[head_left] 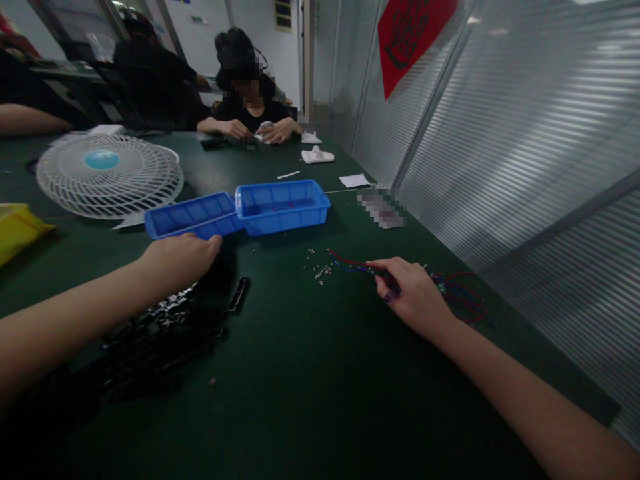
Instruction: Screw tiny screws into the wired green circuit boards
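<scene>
My right hand (413, 293) is closed in a pinch on red and blue wires (347, 267), whose loose ends point left across the table. Behind that hand lies a bundle of more red and blue wires (465, 300) with small green parts among them. My left hand (183, 259) has its fingers curled in front of the left blue bin (195, 217); whatever they hold is hidden. Below it spreads a pile of black plastic parts (160, 340), with one long black piece (239, 295) apart from the rest. Tiny metal screws (324, 271) are scattered between my hands.
A second blue bin (285, 217) holds a bit of wire. A white fan guard (110, 173) lies at the back left, with a yellow bin (23, 230) nearer. Across the table (320, 387) a person (247, 100) handles a white part. A glass partition (500, 167) borders the right side.
</scene>
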A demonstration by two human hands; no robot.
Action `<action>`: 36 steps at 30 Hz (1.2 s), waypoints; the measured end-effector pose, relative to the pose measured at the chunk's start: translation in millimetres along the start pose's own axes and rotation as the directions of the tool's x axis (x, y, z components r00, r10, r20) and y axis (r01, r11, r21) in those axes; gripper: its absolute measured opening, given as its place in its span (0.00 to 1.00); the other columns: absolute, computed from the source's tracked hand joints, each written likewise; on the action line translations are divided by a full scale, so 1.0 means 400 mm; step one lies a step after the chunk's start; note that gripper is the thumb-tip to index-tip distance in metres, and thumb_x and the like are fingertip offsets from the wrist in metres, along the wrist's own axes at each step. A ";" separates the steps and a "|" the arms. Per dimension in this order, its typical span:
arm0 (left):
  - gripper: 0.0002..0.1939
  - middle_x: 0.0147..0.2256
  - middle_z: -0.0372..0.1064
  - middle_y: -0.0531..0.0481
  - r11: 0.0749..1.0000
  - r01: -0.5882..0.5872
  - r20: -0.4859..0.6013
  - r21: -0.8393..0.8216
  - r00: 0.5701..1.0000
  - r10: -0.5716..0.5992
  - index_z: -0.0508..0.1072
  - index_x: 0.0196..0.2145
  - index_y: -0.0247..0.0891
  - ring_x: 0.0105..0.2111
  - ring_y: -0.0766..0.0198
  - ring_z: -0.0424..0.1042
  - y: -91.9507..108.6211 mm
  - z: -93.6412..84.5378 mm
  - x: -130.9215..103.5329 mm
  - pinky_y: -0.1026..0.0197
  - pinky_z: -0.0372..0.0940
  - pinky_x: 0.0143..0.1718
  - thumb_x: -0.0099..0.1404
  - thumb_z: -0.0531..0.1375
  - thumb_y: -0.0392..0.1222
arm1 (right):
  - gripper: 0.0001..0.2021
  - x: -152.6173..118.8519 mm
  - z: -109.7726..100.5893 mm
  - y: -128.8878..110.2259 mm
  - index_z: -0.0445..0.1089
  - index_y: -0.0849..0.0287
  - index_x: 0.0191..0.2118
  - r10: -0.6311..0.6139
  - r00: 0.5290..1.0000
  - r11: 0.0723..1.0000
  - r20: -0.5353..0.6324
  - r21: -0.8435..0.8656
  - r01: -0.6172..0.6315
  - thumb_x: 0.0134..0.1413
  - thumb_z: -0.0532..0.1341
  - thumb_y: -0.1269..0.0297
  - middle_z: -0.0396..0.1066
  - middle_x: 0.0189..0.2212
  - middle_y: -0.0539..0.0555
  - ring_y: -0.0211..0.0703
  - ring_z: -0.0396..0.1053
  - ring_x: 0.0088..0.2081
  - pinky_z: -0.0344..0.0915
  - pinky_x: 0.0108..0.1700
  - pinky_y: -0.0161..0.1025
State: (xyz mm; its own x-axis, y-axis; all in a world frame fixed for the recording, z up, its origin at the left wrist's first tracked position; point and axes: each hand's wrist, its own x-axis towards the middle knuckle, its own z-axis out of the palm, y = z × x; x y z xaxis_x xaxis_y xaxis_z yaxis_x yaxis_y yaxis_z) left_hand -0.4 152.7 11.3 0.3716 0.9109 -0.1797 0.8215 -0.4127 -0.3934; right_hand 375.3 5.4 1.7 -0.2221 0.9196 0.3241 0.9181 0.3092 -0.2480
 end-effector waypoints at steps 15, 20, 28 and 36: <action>0.20 0.33 0.72 0.41 0.947 -0.302 -0.225 -0.107 0.936 0.272 0.67 0.45 0.36 0.36 0.51 0.73 0.179 -0.063 0.061 0.56 0.64 0.34 0.70 0.42 0.51 | 0.15 -0.004 -0.009 -0.008 0.65 0.56 0.52 -0.025 1.000 1.000 0.015 0.007 0.025 0.60 0.53 0.68 0.70 0.41 0.54 0.45 0.67 0.41 0.58 0.42 0.42; 0.28 0.35 0.69 0.33 0.948 -0.290 -0.323 -0.127 0.916 0.237 0.65 0.45 0.25 0.39 0.45 0.71 0.185 -0.041 0.098 0.49 0.63 0.41 0.69 0.44 0.57 | 0.15 -0.004 -0.013 -0.006 0.65 0.57 0.51 -0.032 0.999 0.999 0.014 0.004 0.032 0.60 0.53 0.68 0.70 0.40 0.54 0.45 0.66 0.40 0.58 0.41 0.41; 0.22 0.45 0.66 0.36 0.862 -0.432 -0.363 -0.263 0.873 0.327 0.61 0.51 0.30 0.45 0.51 0.68 0.199 -0.032 0.152 0.53 0.63 0.47 0.70 0.43 0.50 | 0.14 -0.004 -0.010 -0.007 0.65 0.57 0.51 -0.030 1.000 0.999 0.007 0.020 0.030 0.60 0.53 0.68 0.70 0.41 0.54 0.45 0.67 0.40 0.58 0.41 0.41; 0.13 0.40 0.67 0.43 0.717 -0.543 -0.365 -0.436 0.835 0.411 0.65 0.40 0.37 0.40 0.58 0.67 0.240 -0.079 0.136 0.57 0.62 0.44 0.68 0.47 0.48 | 0.14 -0.003 -0.016 -0.010 0.66 0.57 0.51 -0.027 1.000 0.999 0.000 0.034 0.027 0.60 0.53 0.69 0.70 0.41 0.55 0.45 0.67 0.40 0.58 0.40 0.42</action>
State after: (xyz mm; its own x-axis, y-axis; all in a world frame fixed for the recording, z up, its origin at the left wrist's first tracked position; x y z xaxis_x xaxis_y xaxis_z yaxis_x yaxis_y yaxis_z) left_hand 112.3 162.4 -7.9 0.8058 0.5919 0.0179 0.5760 -0.7904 0.2085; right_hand 373.9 1.4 8.0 -0.2468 0.9110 0.3306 0.9001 0.3419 -0.2702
